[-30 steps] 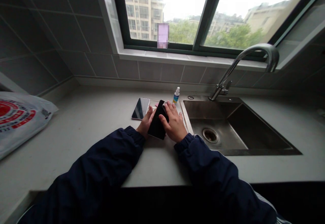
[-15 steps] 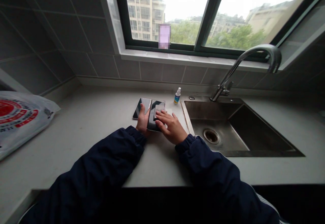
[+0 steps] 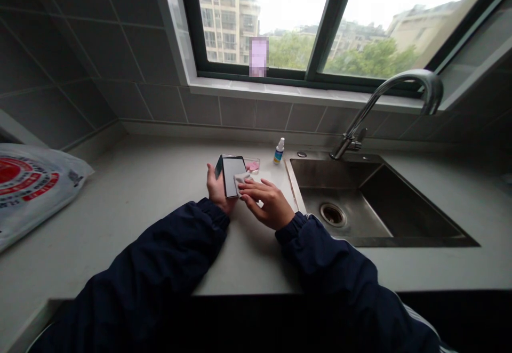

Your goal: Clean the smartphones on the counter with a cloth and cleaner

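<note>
My left hand (image 3: 216, 190) grips a smartphone (image 3: 232, 171) from beneath and along its left side, with its screen facing up. With bent fingers, my right hand (image 3: 269, 198) presses a small light grey cloth (image 3: 238, 179) on the lower right of that screen. Behind the held phone, a second smartphone (image 3: 218, 165) is mostly hidden, with a strip of its dark screen showing. A clear phone case (image 3: 253, 166) with something pink in it lies on the counter, partly covered by the phone. A small spray bottle (image 3: 279, 152) with a white cap stands upright past it.
A steel sink (image 3: 356, 198) with a tall curved faucet (image 3: 374, 102) is set into the white counter (image 3: 152, 182) at right. At left lies a white plastic bag (image 3: 36, 193) with red print. A window with a sill runs along the back.
The held phone has tilted and shifted left, and its screen now shows a bright reflection. The cloth is at its lower right. The clear case with pink has come into view behind it.
</note>
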A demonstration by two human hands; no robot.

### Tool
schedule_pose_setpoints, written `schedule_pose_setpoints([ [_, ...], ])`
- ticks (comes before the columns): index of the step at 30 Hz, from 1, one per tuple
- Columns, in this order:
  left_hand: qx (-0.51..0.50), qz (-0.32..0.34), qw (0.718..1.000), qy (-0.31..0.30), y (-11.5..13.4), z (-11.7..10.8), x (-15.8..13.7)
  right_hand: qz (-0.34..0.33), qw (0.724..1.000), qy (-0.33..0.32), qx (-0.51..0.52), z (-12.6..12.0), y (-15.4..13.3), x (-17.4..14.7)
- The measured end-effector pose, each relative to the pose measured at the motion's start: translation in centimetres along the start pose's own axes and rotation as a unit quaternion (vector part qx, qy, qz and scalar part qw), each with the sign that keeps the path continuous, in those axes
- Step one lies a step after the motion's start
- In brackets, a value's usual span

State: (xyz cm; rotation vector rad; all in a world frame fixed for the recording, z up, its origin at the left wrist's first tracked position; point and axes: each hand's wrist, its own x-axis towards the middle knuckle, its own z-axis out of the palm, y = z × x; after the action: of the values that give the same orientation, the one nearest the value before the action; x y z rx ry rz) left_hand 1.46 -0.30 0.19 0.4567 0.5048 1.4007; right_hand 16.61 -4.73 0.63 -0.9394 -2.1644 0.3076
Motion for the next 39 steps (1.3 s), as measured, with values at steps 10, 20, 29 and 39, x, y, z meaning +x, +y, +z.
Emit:
schedule_pose_setpoints([
  [10, 0.015, -0.026, 0.999, 0.015, 0.1, 0.3, -0.3, -0.028, 0.999, -0.033, 0.027, 0.2, 0.0, -0.2],
  [20, 0.053, -0.127, 0.99, -0.043, -0.2, 0.7, -0.6, -0.02, 0.994, -0.11, -0.015, 0.1, 0.1, 0.0],
  [29, 0.022, -0.159, 0.98, -0.121, -1.0, 0.3, -0.8, 0.109, 0.99, -0.062, -0.068, 0.3, 1.1, 0.3],
  [39, 0.047, -0.197, 0.97, -0.136, -0.8, 0.3, -1.4, 0.184, 0.979, 0.02, -0.087, 0.2, 2.1, 0.4],
])
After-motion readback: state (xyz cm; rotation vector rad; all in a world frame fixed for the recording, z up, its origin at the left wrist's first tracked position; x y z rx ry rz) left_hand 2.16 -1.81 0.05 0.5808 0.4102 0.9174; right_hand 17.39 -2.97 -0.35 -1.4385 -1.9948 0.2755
